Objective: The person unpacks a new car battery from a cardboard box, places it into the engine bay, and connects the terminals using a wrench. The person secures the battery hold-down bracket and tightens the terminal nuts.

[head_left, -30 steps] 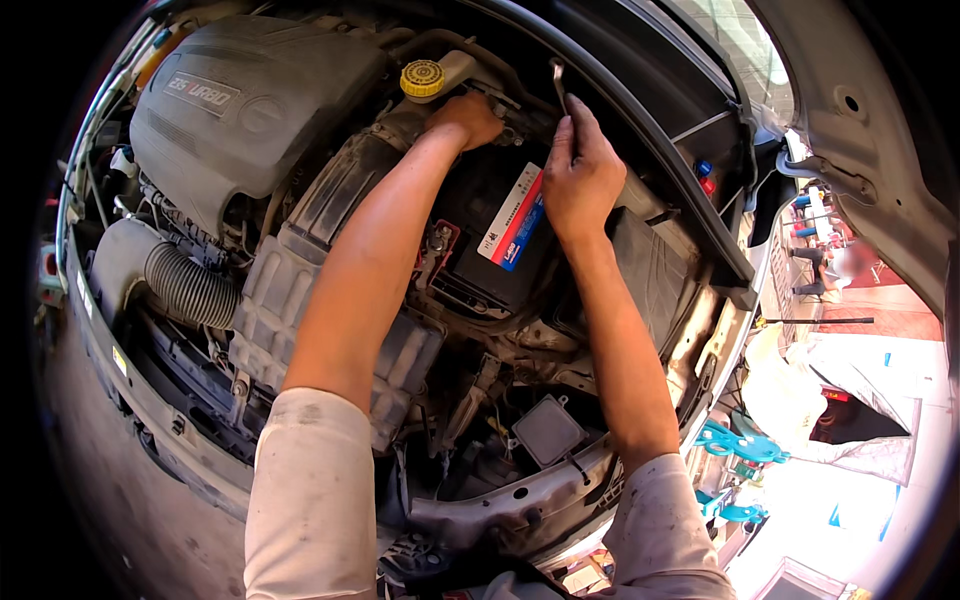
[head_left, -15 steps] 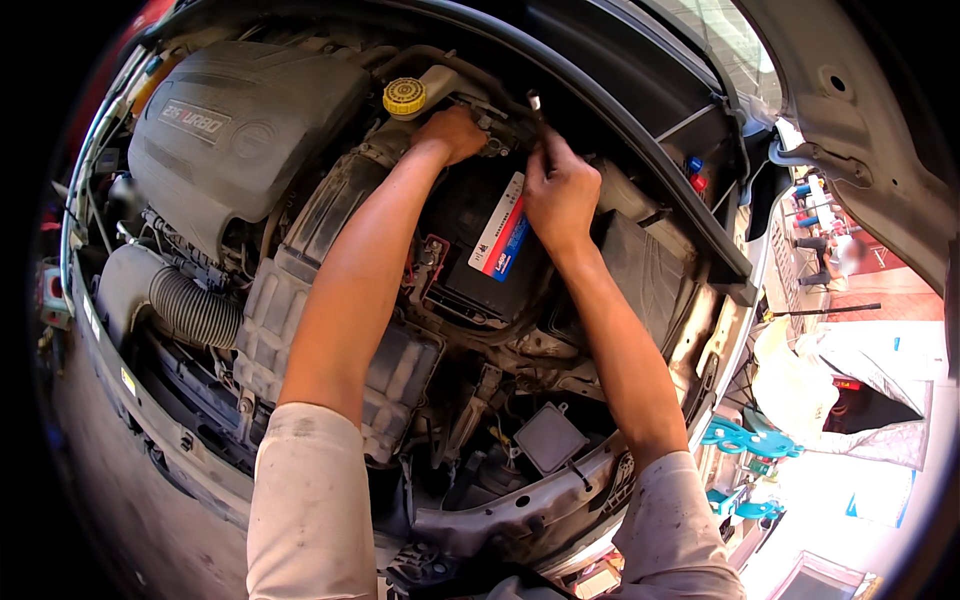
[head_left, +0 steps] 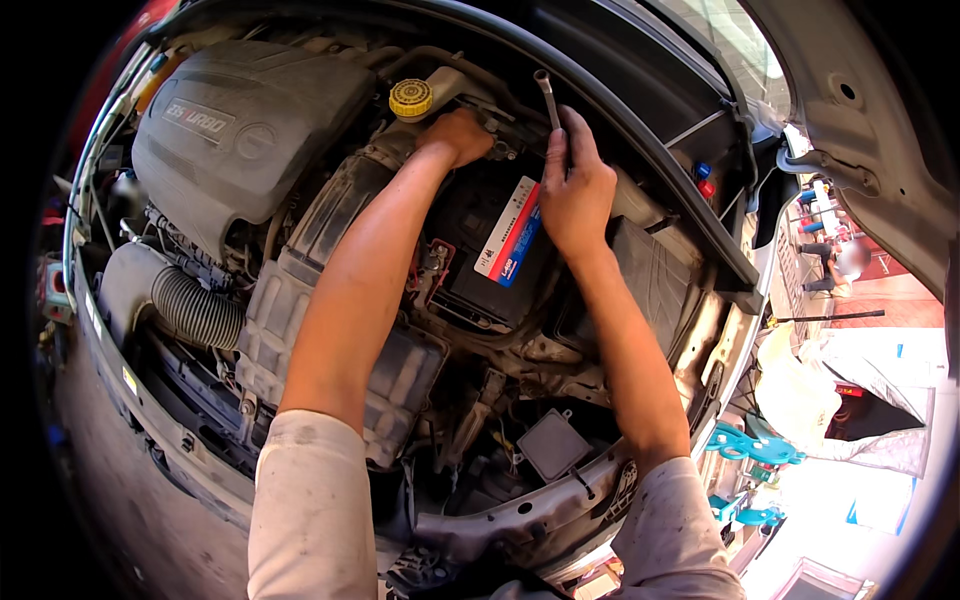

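Observation:
My right hand (head_left: 578,190) is closed around a socket wrench (head_left: 547,98), whose bright metal shaft and socket end point up and away from me. The lower part of the tool is hidden in the grip. Below this hand lies the black car battery (head_left: 465,285) with a white, red and blue label (head_left: 510,232). My left hand (head_left: 458,137) is curled at the battery's far left corner, beside a metal terminal clamp (head_left: 503,150). Its fingertips are out of sight, so what they grip cannot be made out. A yellow reservoir cap (head_left: 410,98) sits just left of that hand.
A grey engine cover (head_left: 240,140) fills the far left, with a ribbed air hose (head_left: 195,305) nearer me. The raised hood (head_left: 860,120) overhangs the right. Beyond the fender stand teal equipment (head_left: 750,443) and a person (head_left: 835,265) in the distance.
My right hand has risen slightly and turned, showing more of the wrench's shaft, with the socket end higher. My left hand stays at the battery's far corner. The view has shifted slightly.

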The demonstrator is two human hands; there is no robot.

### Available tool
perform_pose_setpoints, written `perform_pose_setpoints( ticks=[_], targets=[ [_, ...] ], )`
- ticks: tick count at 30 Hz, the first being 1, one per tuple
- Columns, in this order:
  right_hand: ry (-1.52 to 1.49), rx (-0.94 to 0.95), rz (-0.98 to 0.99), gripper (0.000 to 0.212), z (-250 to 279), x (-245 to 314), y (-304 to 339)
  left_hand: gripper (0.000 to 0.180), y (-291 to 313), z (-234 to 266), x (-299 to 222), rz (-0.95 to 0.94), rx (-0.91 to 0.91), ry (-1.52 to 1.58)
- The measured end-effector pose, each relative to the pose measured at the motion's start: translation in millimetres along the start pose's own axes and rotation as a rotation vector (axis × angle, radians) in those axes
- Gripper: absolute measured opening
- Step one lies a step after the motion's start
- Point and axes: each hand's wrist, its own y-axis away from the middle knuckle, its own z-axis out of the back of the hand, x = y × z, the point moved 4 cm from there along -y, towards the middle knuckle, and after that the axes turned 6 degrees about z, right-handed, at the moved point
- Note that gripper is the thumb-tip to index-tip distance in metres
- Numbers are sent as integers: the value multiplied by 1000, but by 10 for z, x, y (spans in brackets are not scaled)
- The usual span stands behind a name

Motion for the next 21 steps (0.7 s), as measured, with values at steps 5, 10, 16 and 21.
perform_pose_setpoints(
  ticks=[5,10,16,21],
  targets=[
    [274,172,58,27,-347,-226,186,55,-55,-14,152,-45,-38,19],
    [116,-114,-7,32,-145,-172,220,52,13,-36,-41,-37,-5,32],
    [40,15,-44,35,18,-59,27,53,-35,-44,27,-49,-30,32],
    [317,423,-92,26,-348,-391,233,52,-101,-70,14,-60,-20,56]
  ],
)
